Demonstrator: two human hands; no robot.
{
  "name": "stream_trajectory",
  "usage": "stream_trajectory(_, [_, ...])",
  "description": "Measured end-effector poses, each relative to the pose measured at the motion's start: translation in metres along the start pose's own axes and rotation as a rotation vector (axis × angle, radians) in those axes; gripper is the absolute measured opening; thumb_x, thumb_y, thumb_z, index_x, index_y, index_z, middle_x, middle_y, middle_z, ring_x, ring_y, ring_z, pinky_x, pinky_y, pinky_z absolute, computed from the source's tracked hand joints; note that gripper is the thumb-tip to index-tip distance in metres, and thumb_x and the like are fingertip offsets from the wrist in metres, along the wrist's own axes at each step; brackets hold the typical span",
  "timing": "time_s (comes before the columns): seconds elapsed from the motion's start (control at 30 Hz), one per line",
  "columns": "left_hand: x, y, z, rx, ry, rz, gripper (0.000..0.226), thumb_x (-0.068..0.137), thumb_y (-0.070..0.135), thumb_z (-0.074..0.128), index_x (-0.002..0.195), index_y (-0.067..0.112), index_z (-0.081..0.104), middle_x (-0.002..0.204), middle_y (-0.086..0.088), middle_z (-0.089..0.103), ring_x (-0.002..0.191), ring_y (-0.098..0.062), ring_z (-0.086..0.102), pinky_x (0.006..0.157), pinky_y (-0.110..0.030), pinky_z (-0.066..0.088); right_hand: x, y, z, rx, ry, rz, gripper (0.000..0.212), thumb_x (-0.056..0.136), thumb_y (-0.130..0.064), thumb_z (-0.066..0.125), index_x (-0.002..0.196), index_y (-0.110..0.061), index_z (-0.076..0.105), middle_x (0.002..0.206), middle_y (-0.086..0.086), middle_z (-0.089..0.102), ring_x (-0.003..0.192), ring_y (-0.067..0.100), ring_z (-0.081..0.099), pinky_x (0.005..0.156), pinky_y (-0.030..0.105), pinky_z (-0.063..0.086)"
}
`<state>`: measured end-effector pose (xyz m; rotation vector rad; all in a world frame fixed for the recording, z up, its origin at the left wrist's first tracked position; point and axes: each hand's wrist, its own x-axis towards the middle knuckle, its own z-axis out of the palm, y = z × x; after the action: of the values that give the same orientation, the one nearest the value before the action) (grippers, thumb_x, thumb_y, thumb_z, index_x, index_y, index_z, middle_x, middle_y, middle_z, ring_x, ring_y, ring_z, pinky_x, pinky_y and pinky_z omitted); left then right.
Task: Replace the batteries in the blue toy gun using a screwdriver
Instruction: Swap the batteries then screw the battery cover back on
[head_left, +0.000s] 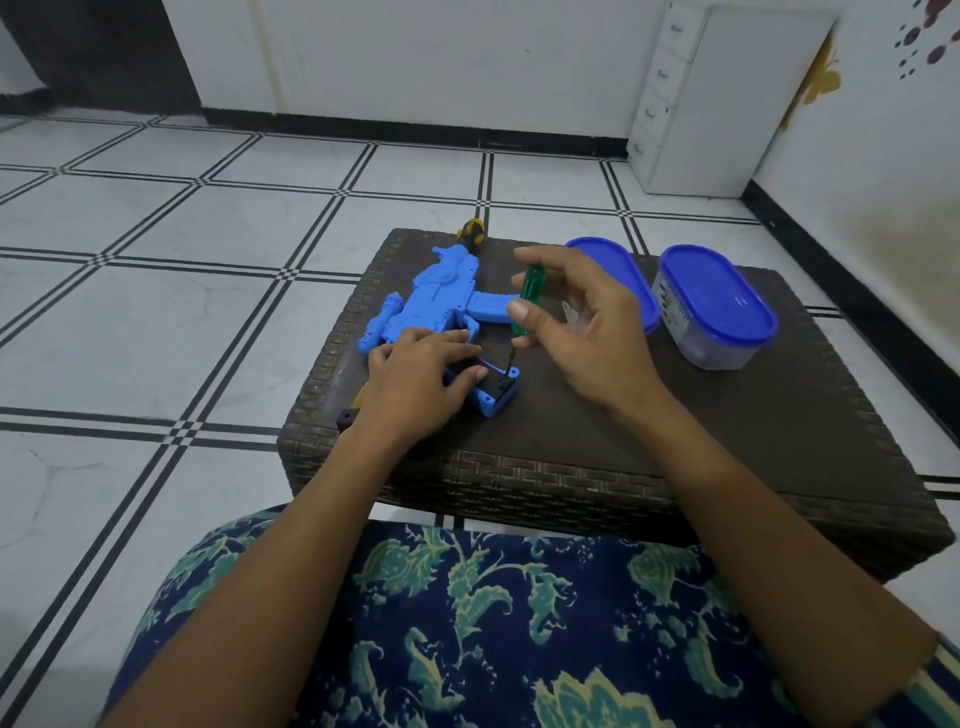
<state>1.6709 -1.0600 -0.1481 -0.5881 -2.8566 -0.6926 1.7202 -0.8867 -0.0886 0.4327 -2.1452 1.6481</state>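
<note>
The dark wicker table carries everything, and I read every place from the blue toy gun, which lies flat on its side at the table's far left so that, I judge, the screw faces up. Right of the gun stand two blue-lidded tubs, close together and within reach, probably for screws or batteries; I cannot see what is in them. The left hand lies on the gun's near end with fingers spread flat, pressing down rather than gripping, which I take as bracing the toy against the turning. The right hand hovers just right of the gun, thumb and fingertips pinched round the green screwdriver, held nearly upright with its tip down in the battery housing at the grip's end. Whether the tip sits in a screw I cannot tell. Beyond the gun, a yellow-and-black tool handle peeks out, unused.
</note>
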Motion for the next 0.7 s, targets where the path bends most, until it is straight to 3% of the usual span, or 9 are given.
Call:
stream_trajectory(0.17, [-0.0005,0.0007,-0.0006,-0.017,0.012,-0.004,0.035,0.090,0.049,0.053,0.122,0.038,0.061,0.140,0.018,0.049,0.131,-0.014,0.036,0.103,-0.048,0.025,-0.0009,0.0004,-0.0005,-0.021,0.009,0.010,0.040,0.087,0.004,0.065,0.120,-0.018,0.062,0.106,-0.005,0.062,0.092,0.018,0.066,0.062,0.030,0.060])
stream_trajectory(0.27, [-0.0006,0.0004,0.0001,-0.013,0.015,-0.001,0.035,0.090,0.049,0.053,0.122,0.038,0.061,0.140,0.018,0.050,0.130,-0.014,0.037,0.103,-0.048,0.025,-0.0004,0.0010,-0.0016,-0.093,0.062,-0.015,0.039,0.081,-0.008,0.076,0.117,-0.017,0.064,0.104,-0.010,0.063,0.101,0.010,0.064,0.058,0.038,0.061])
stream_trajectory(0.4, [-0.0003,0.0000,0.0004,-0.017,0.009,0.000,0.035,0.090,0.049,0.053,0.123,0.038,0.060,0.140,0.019,0.049,0.131,-0.014,0.036,0.103,-0.048,0.024,-0.0010,0.0031,-0.0022,-0.069,0.042,-0.010,0.039,0.083,-0.004,0.072,0.119,-0.015,0.062,0.114,0.002,0.065,0.114,0.015,0.062,0.061,0.040,0.062])
stream_trajectory(0.53, [-0.0009,-0.0007,0.0010,-0.012,0.017,0.002,0.035,0.090,0.050,0.053,0.122,0.038,0.061,0.139,0.019,0.050,0.130,-0.013,0.037,0.102,-0.047,0.025,-0.0023,0.0016,-0.0012,-0.042,0.039,0.022,0.042,0.083,-0.006,0.075,0.119,-0.021,0.060,0.099,0.018,0.064,0.091,0.024,0.068,0.055,0.034,0.061])
stream_trajectory(0.6, [-0.0006,-0.0001,0.0011,-0.007,0.015,0.005,0.035,0.090,0.050,0.053,0.122,0.038,0.060,0.139,0.019,0.050,0.129,-0.014,0.037,0.101,-0.047,0.025,-0.0021,0.0014,-0.0002,-0.091,0.056,0.014,0.050,0.077,-0.015,0.082,0.121,-0.024,0.059,0.093,0.015,0.065,0.087,0.023,0.068,0.058,0.037,0.061])
stream_trajectory(0.7, [0.0000,0.0003,0.0009,-0.001,0.007,0.006,0.036,0.090,0.050,0.052,0.123,0.038,0.060,0.140,0.019,0.050,0.129,-0.015,0.036,0.101,-0.048,0.026,-0.0029,0.0017,0.0017,-0.068,0.040,0.031,0.062,0.077,-0.017,0.082,0.132,-0.024,0.054,0.103,0.007,0.069,0.099,0.016,0.068,0.066,0.039,0.062])
